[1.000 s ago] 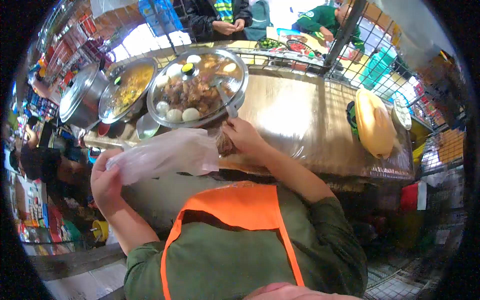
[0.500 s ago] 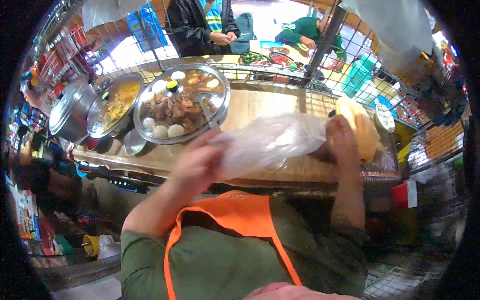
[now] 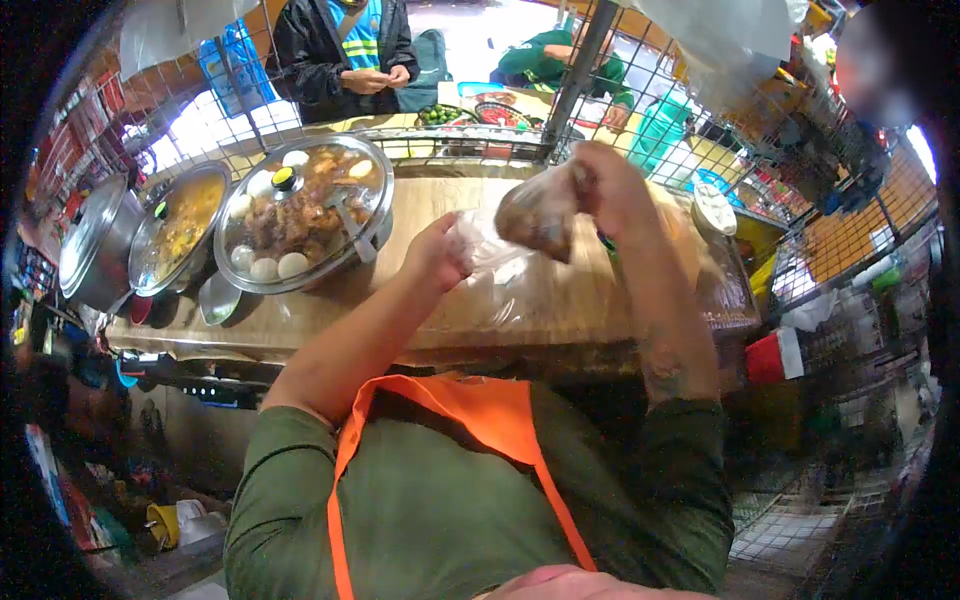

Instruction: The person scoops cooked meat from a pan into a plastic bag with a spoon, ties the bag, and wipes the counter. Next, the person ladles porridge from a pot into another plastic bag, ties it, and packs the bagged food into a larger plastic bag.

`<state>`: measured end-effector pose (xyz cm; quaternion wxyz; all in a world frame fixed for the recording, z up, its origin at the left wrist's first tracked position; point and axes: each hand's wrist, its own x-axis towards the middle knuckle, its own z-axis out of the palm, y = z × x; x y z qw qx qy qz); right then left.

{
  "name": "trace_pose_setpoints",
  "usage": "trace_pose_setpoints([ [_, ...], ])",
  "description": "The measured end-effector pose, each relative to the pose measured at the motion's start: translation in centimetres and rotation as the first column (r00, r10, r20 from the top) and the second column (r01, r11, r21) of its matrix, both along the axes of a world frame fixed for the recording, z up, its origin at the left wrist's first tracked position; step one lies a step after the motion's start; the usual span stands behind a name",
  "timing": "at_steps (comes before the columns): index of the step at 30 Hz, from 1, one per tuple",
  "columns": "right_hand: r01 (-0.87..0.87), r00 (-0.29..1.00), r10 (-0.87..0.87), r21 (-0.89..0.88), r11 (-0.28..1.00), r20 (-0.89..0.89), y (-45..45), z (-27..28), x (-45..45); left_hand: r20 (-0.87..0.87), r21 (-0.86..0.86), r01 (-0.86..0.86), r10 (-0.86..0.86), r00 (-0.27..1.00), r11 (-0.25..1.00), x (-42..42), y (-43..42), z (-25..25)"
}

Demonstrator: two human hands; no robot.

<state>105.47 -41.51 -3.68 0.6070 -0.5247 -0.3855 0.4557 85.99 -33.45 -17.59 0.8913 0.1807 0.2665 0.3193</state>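
Observation:
My left hand (image 3: pixel 440 255) is closed on a thin clear plastic bag (image 3: pixel 485 243), held above the wooden counter. Raised to the right, my right hand (image 3: pixel 610 195) grips the top of a small bag of brown food (image 3: pixel 537 217). Its lower end hangs against the mouth side of the plastic bag; motion blur hides whether it is inside. Left of my hands stands a large pot (image 3: pixel 310 215) under a glass lid, with meat stew and whole eggs visible.
A pot of yellow stew (image 3: pixel 180 230) and a lidded metal pot (image 3: pixel 100 240) stand farther left. A metal bowl (image 3: pixel 222 298) sits in front. Beyond the wire grille (image 3: pixel 575 90), two people are at a table with a basket of green limes (image 3: pixel 438 115).
The plastic bag, stretched between both hands before, is now gathered at my left hand. My right hand has come up holding the small brown bag. The view has shifted rightward.

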Motion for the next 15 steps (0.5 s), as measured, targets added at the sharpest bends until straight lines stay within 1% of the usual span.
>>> trace_pose_setpoints([
  [1, -0.069, 0.983, 0.061, -0.044, 0.997, -0.174, 1.3, -2.6, -0.5, -0.006, 0.002, -0.006, 0.006, 1.0, 1.0, -0.3, 0.3, -0.5],
  [3, -0.161, 0.922, 0.1, -0.134, 0.978, -0.375, 2.9, -6.1, -2.2, 0.056, 0.049, 0.064, -0.067, 0.996, 0.997, -1.2, 1.3, -2.1],
  [4, -0.07, 0.886, -0.012, -0.159, 0.985, -0.463, 3.8, -7.6, -3.7, -0.057, 0.131, 0.047, -0.04, 0.998, 0.99, -2.1, 0.7, -2.1],
  [5, 0.017, 0.833, -0.121, -0.194, 0.981, -0.54, 4.4, -9.2, -4.6, -0.062, 0.13, 0.038, -0.03, 0.998, 0.991, -2.6, -1.0, -0.8],
  [6, -0.029, 0.806, -0.049, -0.122, 0.992, -0.59, 4.8, -11.2, -4.4, -0.089, 0.138, -0.013, 0.025, 0.996, 0.99, -2.7, -3.3, 1.6],
  [7, -0.059, 0.852, -0.013, -0.12, 0.991, -0.523, 4.7, -12.0, -4.7, -0.116, 0.147, -0.063, 0.081, 0.99, 0.987, -2.8, -4.3, 2.8],
  [8, -0.084, 0.929, 0.027, -0.14, 0.986, -0.369, 4.5, -12.8, -4.8, -0.047, 0.087, -0.101, 0.106, 0.993, 0.991, -2.7, -3.8, 1.7],
  [9, -0.102, 0.978, 0.07, -0.161, 0.982, -0.197, 4.3, -13.3, -5.1, -0.05, 0.084, -0.11, 0.114, 0.992, 0.99, -3.1, -3.9, 2.4],
  [10, -0.115, 0.99, 0.098, -0.176, 0.978, -0.104, 4.2, -13.5, -5.4, -0.173, 0.107, -0.099, 0.116, 0.978, 0.989, -3.8, -4.1, 3.7],
  [11, -0.122, 0.989, 0.103, -0.182, 0.976, -0.109, 4.1, -13.5, -5.3, -0.293, 0.126, -0.083, 0.117, 0.949, 0.989, -4.3, -4.0, 4.4],
  [12, -0.105, 0.828, 0.165, -0.14, 0.985, 0.537, 4.0, -13.5, -4.8, -0.272, 0.158, -0.063, 0.105, 0.956, 0.985, -4.6, -3.0, 3.6],
  [13, -0.123, 0.299, 0.125, -0.091, 0.988, 0.946, 3.7, -12.7, -4.6, -0.275, 0.156, -0.068, 0.11, 0.955, 0.985, -4.7, -2.7, 4.1],
  [14, -0.152, -0.099, -0.093, 0.077, 0.985, 0.991, 3.2, -11.7, -3.9, -0.361, 0.273, -0.041, 0.142, 0.922, 0.961, -4.9, -2.4, 4.7],
  [15, -0.155, -0.097, -0.095, 0.079, 0.985, 0.991, 3.0, -9.8, -3.7, -0.44, 0.384, 0.0, 0.183, 0.879, 0.923, -5.1, -2.1, 5.6],
])
